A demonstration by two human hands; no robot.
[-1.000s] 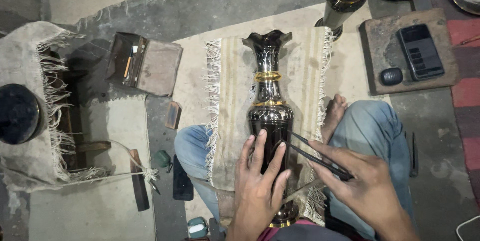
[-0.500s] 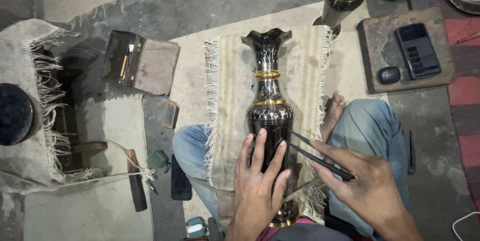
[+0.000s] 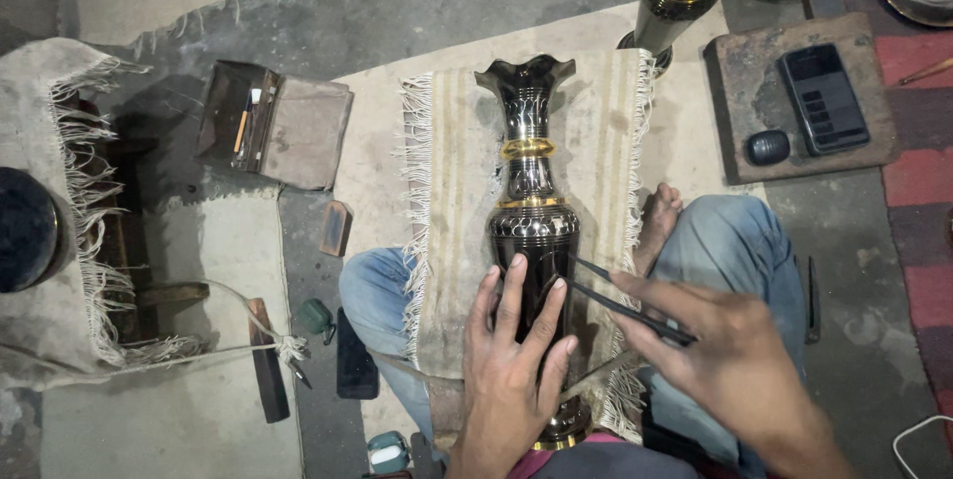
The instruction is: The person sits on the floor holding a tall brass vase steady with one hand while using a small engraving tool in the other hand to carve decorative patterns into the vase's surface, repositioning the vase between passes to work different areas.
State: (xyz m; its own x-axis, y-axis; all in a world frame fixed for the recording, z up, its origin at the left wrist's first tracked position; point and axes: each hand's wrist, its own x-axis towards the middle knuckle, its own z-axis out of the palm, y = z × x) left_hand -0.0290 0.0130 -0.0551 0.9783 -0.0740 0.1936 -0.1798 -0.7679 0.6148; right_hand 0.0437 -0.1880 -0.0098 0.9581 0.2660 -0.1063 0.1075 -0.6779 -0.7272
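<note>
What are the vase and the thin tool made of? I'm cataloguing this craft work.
The vase looks like polished metal, dark-coated with brass-coloured bands: it shows bright reflections and pale engraved patterns. The thin tool in the right hand looks like dark metal, slim and straight. The left hand rests on the vase.

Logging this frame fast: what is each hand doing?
Left hand: open, flat on the dark engraved metal vase.
Right hand: closed on a thin dark metal tool.

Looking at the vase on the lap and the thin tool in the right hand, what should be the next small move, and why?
Probably lower the tool's tip a little onto the vase body. The left hand lies flat on the dark vase, steadying it on the fringed cloth. The right hand holds the thin dark tool with its tip beside the left hand's fingers.
</note>
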